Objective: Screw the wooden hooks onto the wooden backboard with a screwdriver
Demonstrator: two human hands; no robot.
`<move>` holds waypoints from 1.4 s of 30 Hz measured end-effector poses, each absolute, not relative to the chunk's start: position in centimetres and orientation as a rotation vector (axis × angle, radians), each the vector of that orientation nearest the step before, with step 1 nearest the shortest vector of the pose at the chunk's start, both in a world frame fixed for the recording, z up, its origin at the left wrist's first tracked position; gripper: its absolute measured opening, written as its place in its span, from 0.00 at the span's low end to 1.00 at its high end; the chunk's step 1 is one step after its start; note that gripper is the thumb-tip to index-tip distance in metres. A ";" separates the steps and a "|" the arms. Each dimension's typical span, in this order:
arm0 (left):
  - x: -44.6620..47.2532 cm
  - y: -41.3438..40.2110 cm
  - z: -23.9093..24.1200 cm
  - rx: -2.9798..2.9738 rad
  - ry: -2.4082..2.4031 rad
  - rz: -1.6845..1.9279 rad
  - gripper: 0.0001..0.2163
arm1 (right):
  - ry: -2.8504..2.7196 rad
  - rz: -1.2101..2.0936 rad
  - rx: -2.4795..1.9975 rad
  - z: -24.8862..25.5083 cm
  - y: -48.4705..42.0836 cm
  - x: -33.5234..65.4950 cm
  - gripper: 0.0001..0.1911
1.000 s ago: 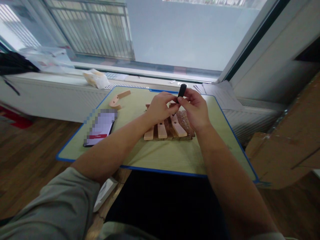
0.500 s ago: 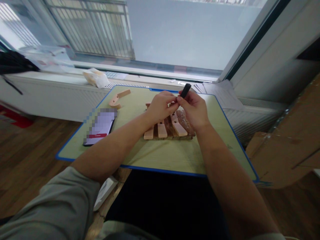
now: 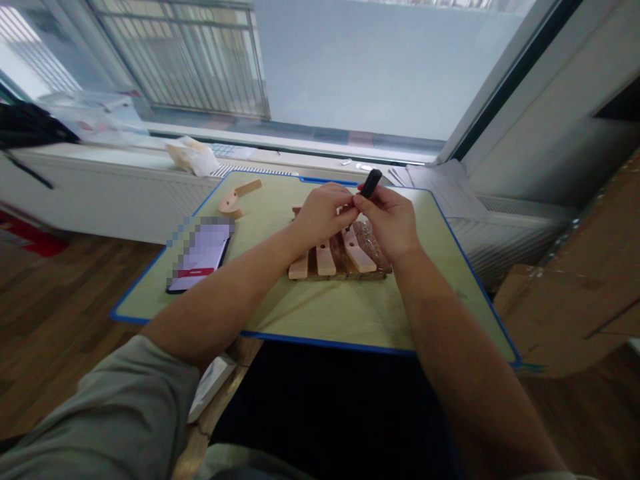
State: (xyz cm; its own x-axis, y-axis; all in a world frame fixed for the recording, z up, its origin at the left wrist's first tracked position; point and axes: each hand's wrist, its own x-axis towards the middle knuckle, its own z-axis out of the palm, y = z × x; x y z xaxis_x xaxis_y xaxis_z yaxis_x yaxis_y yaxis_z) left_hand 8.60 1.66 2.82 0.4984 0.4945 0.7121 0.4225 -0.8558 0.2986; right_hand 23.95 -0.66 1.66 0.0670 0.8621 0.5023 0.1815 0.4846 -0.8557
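Note:
My right hand (image 3: 393,219) grips a short black handle-like tool (image 3: 371,183) that points up and away; its lower end is hidden by fingers. My left hand (image 3: 321,212) meets the right at the fingertips, its thumb and fingers pinched close to the tool's lower end. What the left pinch holds is hidden. Just below both hands, pale wooden pieces with dark holes (image 3: 325,259) lie side by side on a brown, film-wrapped block (image 3: 376,250). One curved wooden piece (image 3: 230,201) rests apart at the table's far left.
A phone with a blurred screen (image 3: 203,257) lies on the left of the small blue-edged table (image 3: 320,313). Behind it are a radiator and sill with a crumpled wrapper (image 3: 193,157) and papers (image 3: 445,183). A large cardboard box (image 3: 575,287) stands at the right.
Both hands keep nearly the same place and grip. The black tool's top sits very slightly lower; the other objects look unmoved.

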 end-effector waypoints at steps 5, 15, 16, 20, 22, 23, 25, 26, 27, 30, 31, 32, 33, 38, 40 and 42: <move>8.6 1.5 2.9 2.628 0.820 1.307 0.09 | -1.432 0.667 -0.991 2.0 -1.0 23.8 0.14; 8.6 1.4 3.0 2.619 0.859 1.298 0.10 | -1.466 0.663 -0.977 1.6 -0.7 23.9 0.14; 8.6 1.4 2.9 2.618 0.859 1.299 0.10 | -1.466 0.665 -0.980 1.6 -0.7 23.9 0.14; 8.6 1.4 3.0 2.619 0.879 1.275 0.10 | -1.459 0.672 -0.987 1.8 -1.0 23.7 0.11; 8.6 1.3 3.1 2.611 0.896 1.262 0.10 | -1.461 0.667 -0.994 1.9 -1.1 23.7 0.10; 8.6 1.2 3.1 2.608 0.903 1.254 0.10 | -1.465 0.665 -0.996 2.0 -1.2 23.7 0.10; 8.6 1.1 3.2 2.605 0.915 1.234 0.10 | -1.471 0.662 -0.997 1.9 -1.2 23.7 0.11; 8.5 1.0 3.2 2.603 0.925 1.227 0.10 | -1.472 0.662 -0.997 1.9 -1.2 23.7 0.11; 8.5 0.9 3.3 2.601 0.938 1.220 0.10 | -1.471 0.665 -0.996 1.9 -1.2 23.7 0.11; 8.5 0.8 3.4 2.591 0.990 1.191 0.10 | -1.458 0.684 -0.989 1.9 -1.2 23.5 0.12; 8.5 0.9 3.5 2.589 1.006 1.179 0.10 | -1.449 0.692 -0.989 1.9 -1.2 23.4 0.12; 8.5 0.9 3.5 2.588 1.018 1.167 0.11 | -1.437 0.698 -0.991 2.0 -1.3 23.3 0.11; 8.5 0.9 3.5 2.588 1.028 1.161 0.11 | -1.423 0.702 -0.994 2.1 -1.3 23.2 0.11; 8.5 1.2 3.7 2.608 0.979 1.154 0.12 | -1.399 0.693 -0.994 2.5 -1.4 23.4 0.10; 8.5 1.1 3.9 2.592 0.961 1.146 0.11 | -1.415 0.689 -0.979 2.5 -1.3 23.8 0.11; 8.4 1.0 4.0 2.557 0.977 1.129 0.10 | -1.440 0.673 -0.945 2.5 -1.2 24.2 0.12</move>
State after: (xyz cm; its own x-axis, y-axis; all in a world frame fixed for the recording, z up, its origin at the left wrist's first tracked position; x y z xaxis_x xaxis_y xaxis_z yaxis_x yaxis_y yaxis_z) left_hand 8.44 0.97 4.02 0.4956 0.6339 0.5938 0.4969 -0.7676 0.4047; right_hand 24.20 -1.18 2.54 0.0579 0.8575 0.5112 0.1575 0.4978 -0.8529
